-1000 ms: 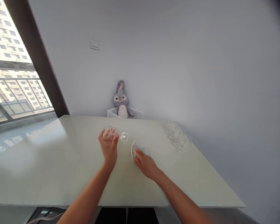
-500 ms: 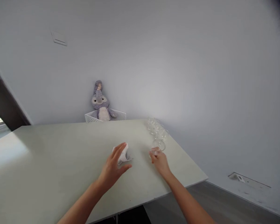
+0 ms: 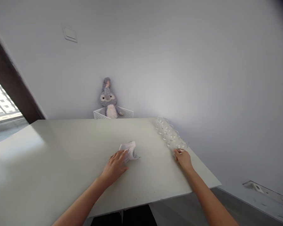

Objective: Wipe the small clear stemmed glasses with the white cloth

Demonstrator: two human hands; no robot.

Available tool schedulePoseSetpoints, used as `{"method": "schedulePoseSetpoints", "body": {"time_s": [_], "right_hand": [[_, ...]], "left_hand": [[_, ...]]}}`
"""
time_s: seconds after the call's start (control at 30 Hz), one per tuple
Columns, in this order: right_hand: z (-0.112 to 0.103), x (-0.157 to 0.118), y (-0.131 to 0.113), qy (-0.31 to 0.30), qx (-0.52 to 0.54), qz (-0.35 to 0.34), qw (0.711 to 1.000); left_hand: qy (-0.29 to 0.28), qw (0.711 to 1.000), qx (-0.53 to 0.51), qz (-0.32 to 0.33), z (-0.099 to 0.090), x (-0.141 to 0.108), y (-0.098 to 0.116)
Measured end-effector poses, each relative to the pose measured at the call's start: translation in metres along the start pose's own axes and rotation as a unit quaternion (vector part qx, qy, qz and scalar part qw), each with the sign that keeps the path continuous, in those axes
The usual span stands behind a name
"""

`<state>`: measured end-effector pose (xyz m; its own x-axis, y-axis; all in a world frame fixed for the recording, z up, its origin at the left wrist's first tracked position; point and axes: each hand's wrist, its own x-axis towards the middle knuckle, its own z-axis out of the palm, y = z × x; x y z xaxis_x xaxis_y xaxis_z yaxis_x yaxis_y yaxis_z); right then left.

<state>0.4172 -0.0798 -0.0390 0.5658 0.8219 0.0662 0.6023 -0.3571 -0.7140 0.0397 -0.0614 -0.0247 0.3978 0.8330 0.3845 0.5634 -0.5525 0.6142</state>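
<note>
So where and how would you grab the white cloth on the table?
I'd pinch the raised fold at the right end of the cloth, coming from above and the right. That part stands up off the table and curls over, so it should offer an easy pinch; the left hand is at the cloth's left side, crowding that approach.

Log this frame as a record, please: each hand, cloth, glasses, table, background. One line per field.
left hand: open, fingertips over the cloth's near-left edge
right hand: fingers closed at the nearest stemmed glass
cloth: white, crumpled, on the table
glass row: clear stemware along the table's right side; exact count unclear
table: pale, glossy top
background: gray plush toy in white perforated basket; wall switch upper left
</note>
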Motion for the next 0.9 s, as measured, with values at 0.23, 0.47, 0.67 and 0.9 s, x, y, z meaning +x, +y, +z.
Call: {"method": "schedulePoseSetpoints", "body": {"time_s": [0.23, 0.47, 0.67, 0.9], "right_hand": [[-0.018, -0.045, 0.012, 0.087, -0.058, -0.035, 0.994], [0.044, -0.11, -0.099, -0.081, -0.073, -0.336, 0.936], [0.096, -0.093, -0.149, -0.173, -0.071, -0.343, 0.921], [0.027, -0.1, -0.12, -0.203, 0.234, -0.181, 0.934]], "left_hand": [[0.028, 0.987, -0.021, -0.154, -0.009, 0.02, -0.02], [-0.022, 0.971, 0.022, -0.239, 0.0, 0.062, -0.023], [0.043, 0.969, -0.08, -0.228, 0.007, 0.066, -0.02], [0.151, 0.925, -0.335, -0.095, -0.019, 0.097, 0.037]]}}
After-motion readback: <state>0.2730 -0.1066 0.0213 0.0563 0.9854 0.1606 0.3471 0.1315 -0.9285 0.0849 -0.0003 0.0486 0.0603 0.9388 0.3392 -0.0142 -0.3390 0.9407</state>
